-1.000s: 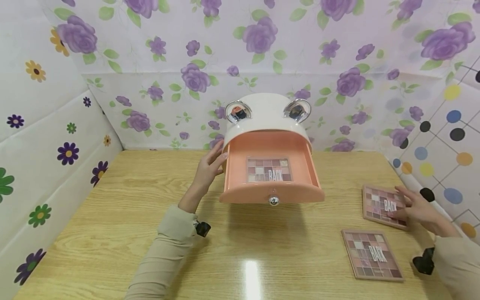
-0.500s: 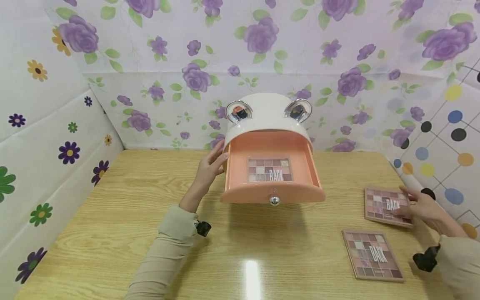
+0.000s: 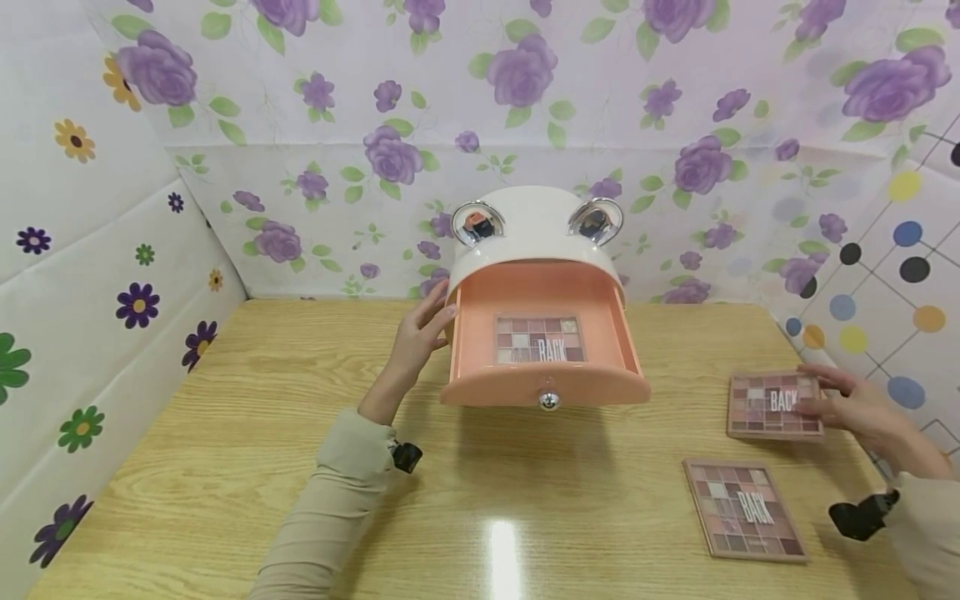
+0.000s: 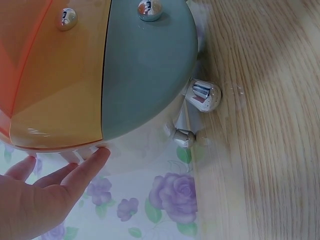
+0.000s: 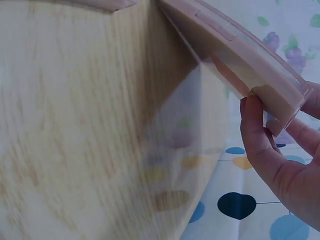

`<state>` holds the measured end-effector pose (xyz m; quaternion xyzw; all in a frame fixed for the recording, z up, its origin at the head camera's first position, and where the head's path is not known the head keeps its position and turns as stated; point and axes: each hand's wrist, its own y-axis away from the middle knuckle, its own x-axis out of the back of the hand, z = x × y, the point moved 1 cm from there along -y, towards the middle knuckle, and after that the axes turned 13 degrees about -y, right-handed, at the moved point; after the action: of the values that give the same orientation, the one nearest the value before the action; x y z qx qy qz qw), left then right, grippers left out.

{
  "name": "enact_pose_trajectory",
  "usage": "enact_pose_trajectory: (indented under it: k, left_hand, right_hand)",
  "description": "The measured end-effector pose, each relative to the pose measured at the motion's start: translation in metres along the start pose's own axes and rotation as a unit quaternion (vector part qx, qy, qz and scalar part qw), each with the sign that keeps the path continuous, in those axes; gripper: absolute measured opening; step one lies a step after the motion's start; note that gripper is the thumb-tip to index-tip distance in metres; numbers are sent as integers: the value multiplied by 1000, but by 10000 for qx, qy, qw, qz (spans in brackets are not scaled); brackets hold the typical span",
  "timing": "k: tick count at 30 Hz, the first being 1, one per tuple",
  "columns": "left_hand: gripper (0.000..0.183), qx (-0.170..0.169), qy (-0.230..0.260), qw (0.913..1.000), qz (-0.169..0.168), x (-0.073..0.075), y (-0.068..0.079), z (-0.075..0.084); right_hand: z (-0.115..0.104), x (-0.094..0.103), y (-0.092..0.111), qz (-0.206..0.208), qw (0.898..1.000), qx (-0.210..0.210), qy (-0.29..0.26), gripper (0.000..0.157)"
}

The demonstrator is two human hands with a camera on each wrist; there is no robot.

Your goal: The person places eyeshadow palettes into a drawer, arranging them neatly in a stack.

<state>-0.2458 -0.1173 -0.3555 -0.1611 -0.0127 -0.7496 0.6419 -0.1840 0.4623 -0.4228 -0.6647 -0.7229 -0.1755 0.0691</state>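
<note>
Change noted over the last second: the held palette (image 3: 772,408), at the far right of the tabletop (image 3: 300,367), has turned from a slant to nearly square-on and sits slightly further right; the right hand (image 3: 873,417) has shifted right with it. Right hand: pinching the palette at its right end, thumb over the top face in the head view. Right wrist view shows that end raised clear of the surface, the palette tilted; whether its opposite end touches cannot be told. Left hand (image 3: 414,333): no visible change, fingers extended and spread rather than curled, fingertips against the left side of the white frog-shaped organizer (image 3: 536,208). The peach drawer (image 3: 487,387) remains pulled out towards the near side, with one drawer palette (image 3: 517,337) lying inside, its near edge hidden by the front panel. The near palette (image 3: 742,504) lies flat on the tabletop, nearer than the held one, untouched and unmoved. Left wrist view adds an ochre drawer front (image 4: 60,85) and a green drawer front (image 4: 150,75), both closed. Interpretation: the turn looks like a grip being settled during pick-up; this palette is in hand but well apart from the drawer, and the left hand appears to be steadying the organizer.
</note>
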Motion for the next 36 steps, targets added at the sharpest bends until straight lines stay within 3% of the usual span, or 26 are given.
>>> enact_pose_trajectory:
  k: [6, 9, 13, 20, 24, 29, 32, 36]
  left_hand:
    - [56, 39, 36, 10000, 34, 0, 0, 0]
    - [56, 37, 28, 10000, 30, 0, 0, 0]
    - [56, 29, 34, 10000, 15, 0, 0, 0]
    - [54, 78, -26, 10000, 19, 0, 0, 0]
    - [54, 70, -10, 10000, 4, 0, 0, 0]
    - [55, 15, -96, 10000, -14, 0, 0, 1]
    - [56, -27, -97, 9999, 4, 0, 1, 2]
    - [56, -48, -41, 10000, -7, 0, 1, 2]
  right_hand:
    - [24, 17, -11, 364, 9988, -5, 341, 77]
    - [21, 20, -10, 479, 9986, -59, 194, 76]
    - [-5, 9, 2, 462, 9984, -114, -297, 76]
    - [-42, -8, 16, 371, 9973, -8, -634, 74]
    - [-50, -10, 17, 226, 9894, 222, -1419, 72]
    - [-62, -15, 20, 53, 9677, 359, -2494, 73]
    - [-72, -18, 21, 15, 9624, 405, -2685, 71]
    - [-84, -23, 21, -61, 9652, 555, -2554, 67]
